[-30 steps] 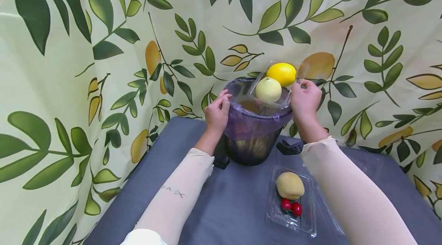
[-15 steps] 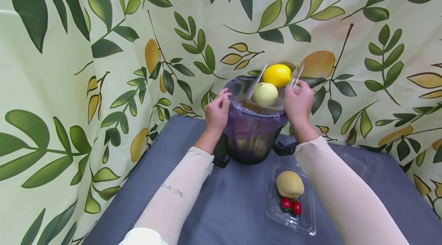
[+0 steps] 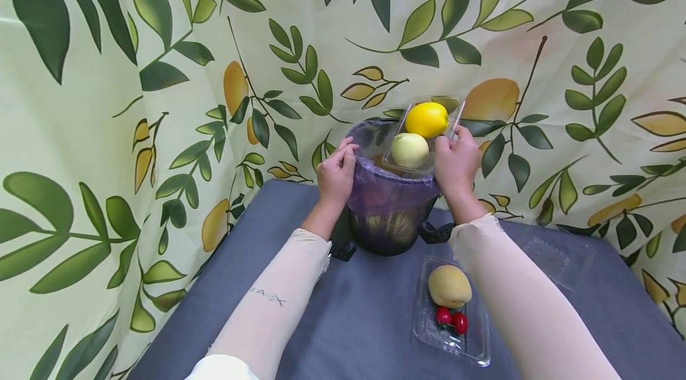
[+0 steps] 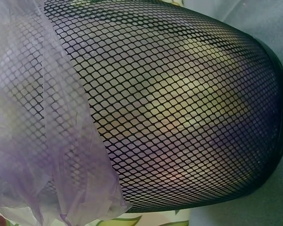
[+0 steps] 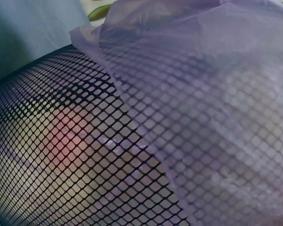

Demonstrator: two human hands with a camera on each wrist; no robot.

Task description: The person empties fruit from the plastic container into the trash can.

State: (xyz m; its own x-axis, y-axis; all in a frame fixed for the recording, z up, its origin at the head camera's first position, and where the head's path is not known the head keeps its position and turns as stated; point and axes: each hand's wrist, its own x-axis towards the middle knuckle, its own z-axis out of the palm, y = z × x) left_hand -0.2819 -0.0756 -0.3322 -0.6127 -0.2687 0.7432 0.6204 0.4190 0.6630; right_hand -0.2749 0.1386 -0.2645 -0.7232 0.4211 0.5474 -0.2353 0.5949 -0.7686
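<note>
Head view, arms [image 3: 273,296] [image 3: 527,293] stretched forward, hands [image 3: 335,176] [image 3: 457,162] either side of the bin [image 3: 390,228]

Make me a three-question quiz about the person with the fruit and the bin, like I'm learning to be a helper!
1. Pick one: which hand holds the clear tray at the mouth of the bin?
A) left
B) right
C) neither

2. True or false: the two small red fruits are in that held tray.

3. Fill in the gap: the thin plastic liner folded over the rim is the colour ____.

Key:
1. B: the right hand holds it.
2. False: the red fruits lie in the other tray, beside a bigger tan fruit.
3. Purple.
</note>
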